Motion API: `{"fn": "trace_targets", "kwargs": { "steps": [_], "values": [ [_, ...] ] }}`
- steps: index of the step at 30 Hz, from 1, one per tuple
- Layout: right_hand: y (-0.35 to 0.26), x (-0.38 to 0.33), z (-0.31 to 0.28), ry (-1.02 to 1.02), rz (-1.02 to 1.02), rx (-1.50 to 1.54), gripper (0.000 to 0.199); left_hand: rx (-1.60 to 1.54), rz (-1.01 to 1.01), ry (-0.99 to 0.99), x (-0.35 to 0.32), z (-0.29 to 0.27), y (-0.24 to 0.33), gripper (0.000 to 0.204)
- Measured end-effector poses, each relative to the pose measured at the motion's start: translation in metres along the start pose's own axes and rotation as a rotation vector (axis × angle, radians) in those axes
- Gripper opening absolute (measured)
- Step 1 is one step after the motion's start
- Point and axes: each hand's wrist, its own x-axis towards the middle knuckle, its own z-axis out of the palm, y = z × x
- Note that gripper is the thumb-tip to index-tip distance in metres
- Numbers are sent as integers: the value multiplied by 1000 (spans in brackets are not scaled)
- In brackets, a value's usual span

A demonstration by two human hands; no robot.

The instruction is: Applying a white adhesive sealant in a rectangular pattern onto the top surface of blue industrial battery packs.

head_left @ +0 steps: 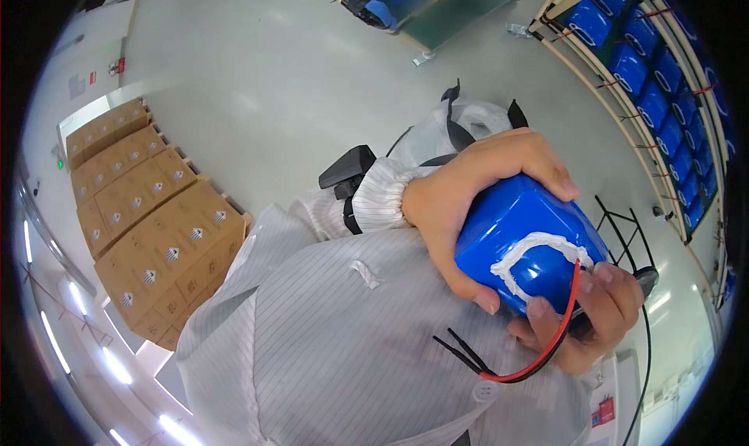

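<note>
Blue pack (524, 221) sits gripped in both hands (472, 173) (599, 315) — underside hidden.

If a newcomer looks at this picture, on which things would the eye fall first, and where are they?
Probably first the shiny blue block, right of centre, gripped by the left hand, with the right hand at its lower right. Then the uneven white ring on its face and the red wire curving down from there, and the stacked brown cartons at far left.
</note>
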Motion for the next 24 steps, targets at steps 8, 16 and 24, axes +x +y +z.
{"fn": "trace_targets", "kwargs": {
  "steps": [8, 16, 24],
  "values": [
    [2, 6, -14, -245, -106, -96, 28, 43, 26, 13, 1, 1, 1, 97],
    [-1, 14, -13, -257, -131, -147, 24, 56, 36, -3, 5, -3, 5, 97],
    [-4, 20, -12, -315, -112, -129, 29, 94, 56, 9, 6, -2, 3, 94]
  ]
}}
